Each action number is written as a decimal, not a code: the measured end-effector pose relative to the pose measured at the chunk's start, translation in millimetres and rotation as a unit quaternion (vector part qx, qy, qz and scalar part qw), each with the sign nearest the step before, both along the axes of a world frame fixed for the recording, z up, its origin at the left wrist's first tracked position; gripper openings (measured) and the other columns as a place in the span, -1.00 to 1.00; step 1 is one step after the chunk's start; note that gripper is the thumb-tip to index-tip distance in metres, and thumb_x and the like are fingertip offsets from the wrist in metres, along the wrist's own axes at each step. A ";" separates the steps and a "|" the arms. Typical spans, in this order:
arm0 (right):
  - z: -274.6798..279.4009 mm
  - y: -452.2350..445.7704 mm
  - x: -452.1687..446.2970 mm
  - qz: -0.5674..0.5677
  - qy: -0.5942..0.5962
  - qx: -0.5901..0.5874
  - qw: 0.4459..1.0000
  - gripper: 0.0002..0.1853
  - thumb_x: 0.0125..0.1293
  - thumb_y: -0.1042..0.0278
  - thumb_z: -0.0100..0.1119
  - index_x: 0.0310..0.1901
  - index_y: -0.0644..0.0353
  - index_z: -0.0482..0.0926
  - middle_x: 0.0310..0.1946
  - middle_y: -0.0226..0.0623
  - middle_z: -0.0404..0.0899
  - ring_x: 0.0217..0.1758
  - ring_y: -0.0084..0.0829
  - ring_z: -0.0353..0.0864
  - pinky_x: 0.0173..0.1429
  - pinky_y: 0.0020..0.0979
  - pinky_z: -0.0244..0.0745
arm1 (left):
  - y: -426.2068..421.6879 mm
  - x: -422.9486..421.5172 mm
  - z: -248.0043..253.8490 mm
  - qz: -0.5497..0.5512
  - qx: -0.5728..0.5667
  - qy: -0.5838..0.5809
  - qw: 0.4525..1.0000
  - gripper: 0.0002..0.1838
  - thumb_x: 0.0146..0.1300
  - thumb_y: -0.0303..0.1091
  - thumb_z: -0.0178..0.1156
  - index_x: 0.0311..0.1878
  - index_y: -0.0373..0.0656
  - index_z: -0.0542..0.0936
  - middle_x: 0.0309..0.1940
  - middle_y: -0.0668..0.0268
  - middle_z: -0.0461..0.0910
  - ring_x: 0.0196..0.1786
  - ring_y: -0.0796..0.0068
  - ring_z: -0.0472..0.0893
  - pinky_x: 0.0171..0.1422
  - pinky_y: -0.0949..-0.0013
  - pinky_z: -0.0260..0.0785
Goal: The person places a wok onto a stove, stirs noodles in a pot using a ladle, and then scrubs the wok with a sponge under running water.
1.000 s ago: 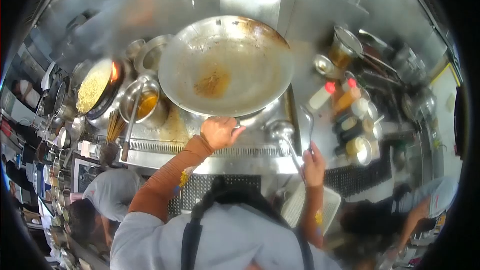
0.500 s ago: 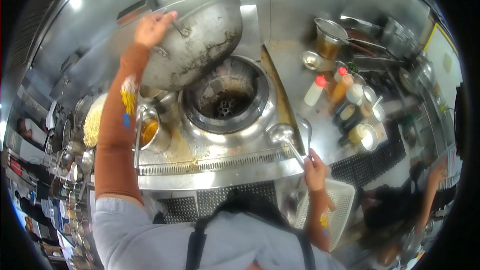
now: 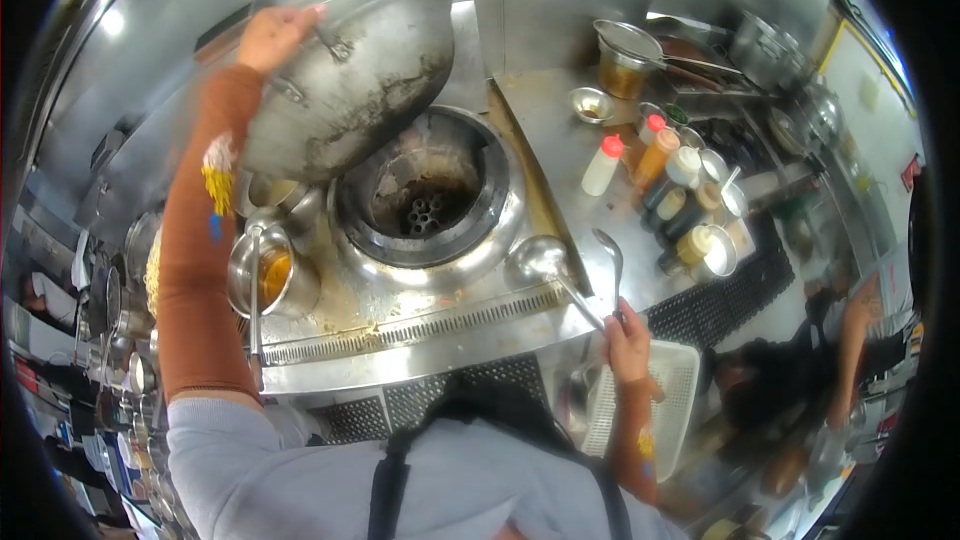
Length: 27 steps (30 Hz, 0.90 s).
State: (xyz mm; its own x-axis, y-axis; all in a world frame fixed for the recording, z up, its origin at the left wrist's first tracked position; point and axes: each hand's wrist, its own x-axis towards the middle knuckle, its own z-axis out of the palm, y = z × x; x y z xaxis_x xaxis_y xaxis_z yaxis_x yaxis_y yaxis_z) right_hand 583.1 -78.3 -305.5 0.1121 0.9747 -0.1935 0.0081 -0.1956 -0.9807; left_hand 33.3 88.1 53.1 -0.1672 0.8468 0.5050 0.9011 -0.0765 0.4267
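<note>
My left hand (image 3: pixel 275 37) is closed on the handle of a large steel wok (image 3: pixel 365 85). The wok is raised and tilted on its side, its scorched underside facing me, above and left of a round wok burner (image 3: pixel 425 205). Its inside is hidden. Low on the right, my right hand (image 3: pixel 628 343) grips a ladle (image 3: pixel 540 260) by its handle, the bowl lying over the counter's front edge. A metal spoon (image 3: pixel 612 252) also sticks up out of that same hand.
Left of the burner stands a metal pot of amber liquid (image 3: pixel 272 275). Squeeze bottles (image 3: pixel 602 168) and small bowls crowd the right counter, behind them a strainer (image 3: pixel 628 38) on a container. A white basket (image 3: pixel 672 390) is below my right hand. A co-worker's arm (image 3: pixel 855 350) shows at far right.
The whole view has swung a little to the right, so the counter things sit further left. Both hands keep their holds, and the wok stays tilted up beside the burner.
</note>
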 end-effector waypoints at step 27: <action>30.5 12.0 -50.5 0.147 0.030 0.057 0.987 -0.30 0.27 0.63 0.12 0.46 0.20 0.19 -0.27 -0.36 0.54 -0.52 -0.64 0.45 -0.53 -0.62 0.38 | -179.4 205.8 -341.2 -0.014 0.072 0.126 0.989 -0.66 0.19 0.02 0.30 -0.43 -0.07 0.64 -0.51 0.25 0.61 -0.41 0.18 0.64 -0.29 0.15 0.47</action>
